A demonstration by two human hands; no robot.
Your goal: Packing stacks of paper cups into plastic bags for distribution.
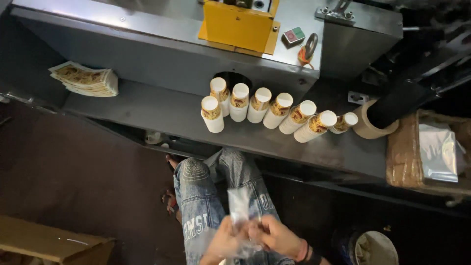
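A seated person's lap is seen from above, in front of a grey metal machine. Low in the view, a thin clear plastic bag (239, 216) is held over the knees, which are clad in faded blue jeans (201, 196). The bag is pinched from both sides: the left hand (223, 241) has its fingers closed on the lower left part of the film, and the right hand (277, 236) has its fingers closed on the right edge. The hands are blurred, so single fingers cannot be made out. A pink band (301, 251) is worn on the right wrist.

Beyond the knees, a grey metal shelf (147, 110) runs across the machine. On it, a curved row of paper cup stacks (274, 112) is laid, white with red and gold print, fanning out from a round opening (234, 78) in the machine's face. Just beside the right end of the row a roll of brown tape (369, 128) is set. At the far left of the shelf a pile of printed paper blanks (86, 78) is stacked. A yellow guard (239, 24) is mounted on top of the machine. A brown cardboard box (49, 243) is seen at the lower left, well apart from the hands.
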